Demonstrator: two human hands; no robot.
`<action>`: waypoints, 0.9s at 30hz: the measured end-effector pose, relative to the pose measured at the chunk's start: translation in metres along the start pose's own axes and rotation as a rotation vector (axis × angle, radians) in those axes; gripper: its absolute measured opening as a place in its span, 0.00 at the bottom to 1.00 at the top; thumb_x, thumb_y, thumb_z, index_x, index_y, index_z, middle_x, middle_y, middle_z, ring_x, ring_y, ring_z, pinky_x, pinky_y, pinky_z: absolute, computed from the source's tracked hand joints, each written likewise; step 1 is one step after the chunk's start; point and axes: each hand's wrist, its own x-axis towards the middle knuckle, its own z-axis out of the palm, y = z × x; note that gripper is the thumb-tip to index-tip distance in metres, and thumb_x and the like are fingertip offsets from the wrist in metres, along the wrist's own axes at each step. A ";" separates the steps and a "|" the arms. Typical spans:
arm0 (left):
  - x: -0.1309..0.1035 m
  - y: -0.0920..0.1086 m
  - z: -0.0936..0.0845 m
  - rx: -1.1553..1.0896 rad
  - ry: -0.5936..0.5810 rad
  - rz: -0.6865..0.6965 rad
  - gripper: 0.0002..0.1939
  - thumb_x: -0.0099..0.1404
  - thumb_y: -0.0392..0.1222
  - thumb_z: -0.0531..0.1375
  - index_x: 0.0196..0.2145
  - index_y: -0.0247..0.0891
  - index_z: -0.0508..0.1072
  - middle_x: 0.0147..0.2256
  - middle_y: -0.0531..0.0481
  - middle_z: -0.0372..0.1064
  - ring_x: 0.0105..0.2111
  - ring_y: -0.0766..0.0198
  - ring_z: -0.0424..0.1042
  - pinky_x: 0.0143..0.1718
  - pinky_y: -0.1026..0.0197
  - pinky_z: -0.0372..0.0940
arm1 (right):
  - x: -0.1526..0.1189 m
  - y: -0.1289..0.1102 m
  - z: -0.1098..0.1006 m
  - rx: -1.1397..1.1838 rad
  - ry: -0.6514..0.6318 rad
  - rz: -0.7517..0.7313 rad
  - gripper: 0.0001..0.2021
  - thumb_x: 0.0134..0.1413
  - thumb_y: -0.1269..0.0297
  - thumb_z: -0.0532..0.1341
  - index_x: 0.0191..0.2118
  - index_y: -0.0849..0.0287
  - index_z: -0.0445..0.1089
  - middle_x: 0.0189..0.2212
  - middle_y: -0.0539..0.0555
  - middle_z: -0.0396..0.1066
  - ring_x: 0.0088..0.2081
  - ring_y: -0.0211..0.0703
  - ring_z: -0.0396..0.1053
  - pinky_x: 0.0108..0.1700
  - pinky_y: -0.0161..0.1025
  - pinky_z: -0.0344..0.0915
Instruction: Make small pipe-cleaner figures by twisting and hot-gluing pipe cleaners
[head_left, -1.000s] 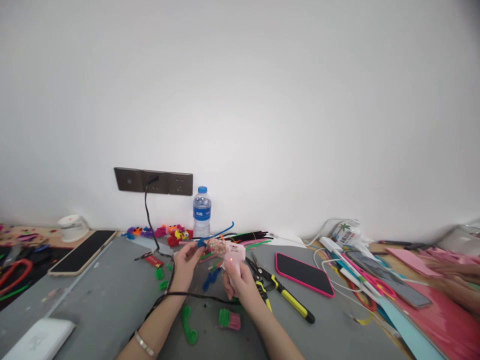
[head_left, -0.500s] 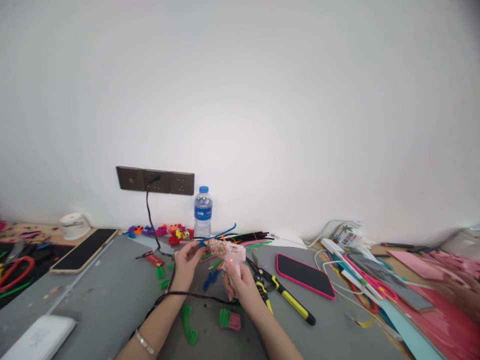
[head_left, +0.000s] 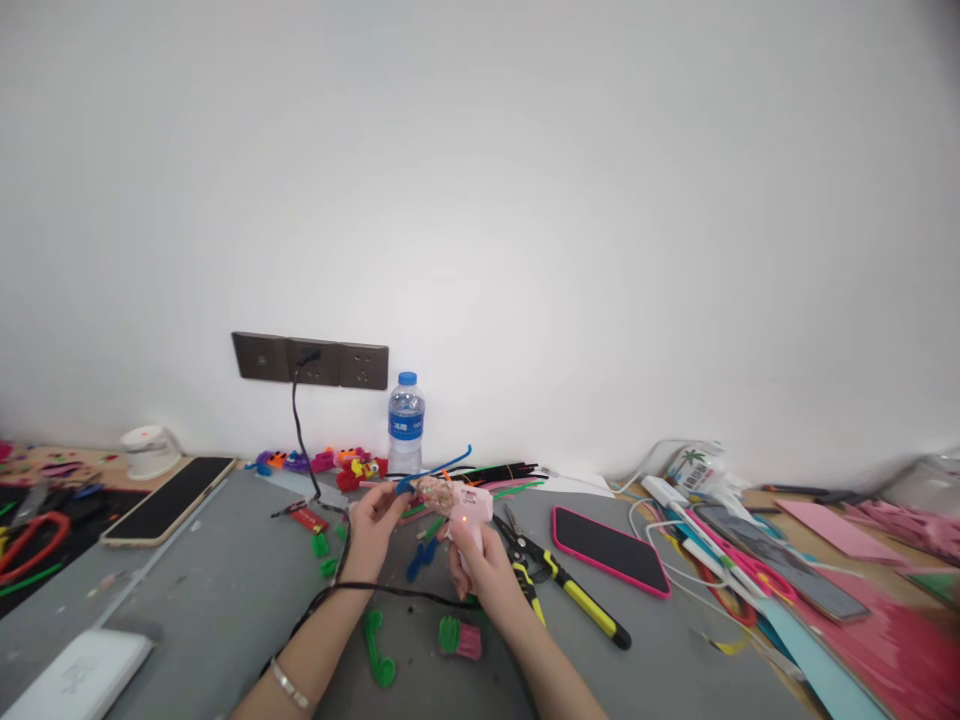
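My right hand (head_left: 478, 560) is wrapped round the grip of a pink glue gun (head_left: 471, 504), whose crusted nozzle end points left. A small red light glows on its body. My left hand (head_left: 373, 520) pinches a blue pipe cleaner (head_left: 448, 464) beside the nozzle; its long end rises to the right and hooks at the tip. Whether nozzle and pipe cleaner touch is too small to tell. Below the hands lie a blue twisted piece (head_left: 421, 560), a green piece (head_left: 379, 650) and a green and pink bundle (head_left: 460, 638).
A water bottle (head_left: 406, 425) stands by the wall. Yellow-handled pliers (head_left: 581, 600) and a pink-edged phone (head_left: 611, 552) lie at the right. A black cable (head_left: 405, 593) crosses my forearms. At the left are another phone (head_left: 169, 502) and a white box (head_left: 82, 675).
The glue gun and pipe cleaner have shifted very slightly, still in my hands. Another person's hand at the far right edge has left the view.
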 end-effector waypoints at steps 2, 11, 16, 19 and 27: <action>0.000 0.000 0.000 -0.002 -0.001 -0.009 0.15 0.45 0.49 0.69 0.28 0.36 0.78 0.23 0.49 0.75 0.23 0.61 0.73 0.23 0.65 0.65 | 0.000 -0.001 0.000 -0.002 -0.002 0.001 0.26 0.53 0.38 0.55 0.33 0.62 0.65 0.08 0.40 0.55 0.09 0.30 0.50 0.12 0.29 0.49; 0.000 -0.002 -0.001 -0.007 0.010 -0.024 0.16 0.45 0.49 0.69 0.29 0.36 0.78 0.22 0.50 0.75 0.23 0.60 0.73 0.23 0.64 0.65 | 0.001 -0.001 -0.002 0.003 0.002 0.007 0.26 0.53 0.37 0.55 0.33 0.61 0.64 0.09 0.41 0.55 0.09 0.30 0.50 0.13 0.29 0.47; 0.000 -0.003 -0.001 -0.044 0.021 -0.048 0.17 0.44 0.49 0.70 0.29 0.36 0.77 0.21 0.50 0.75 0.23 0.60 0.73 0.22 0.64 0.64 | 0.000 -0.002 -0.001 -0.004 0.013 0.014 0.26 0.53 0.38 0.55 0.33 0.62 0.64 0.09 0.40 0.55 0.09 0.30 0.50 0.13 0.28 0.47; 0.000 -0.003 -0.001 -0.047 0.027 -0.059 0.17 0.44 0.49 0.70 0.29 0.36 0.77 0.22 0.50 0.75 0.23 0.61 0.73 0.23 0.65 0.64 | 0.000 -0.003 -0.002 0.001 0.011 0.024 0.26 0.53 0.38 0.55 0.34 0.62 0.64 0.09 0.40 0.55 0.09 0.30 0.51 0.13 0.28 0.47; 0.000 -0.002 -0.001 -0.029 0.030 -0.059 0.18 0.44 0.50 0.69 0.29 0.36 0.77 0.24 0.48 0.76 0.25 0.59 0.74 0.23 0.64 0.64 | 0.000 -0.006 -0.001 -0.014 0.016 0.023 0.27 0.52 0.37 0.55 0.34 0.62 0.65 0.09 0.41 0.55 0.10 0.30 0.51 0.13 0.28 0.47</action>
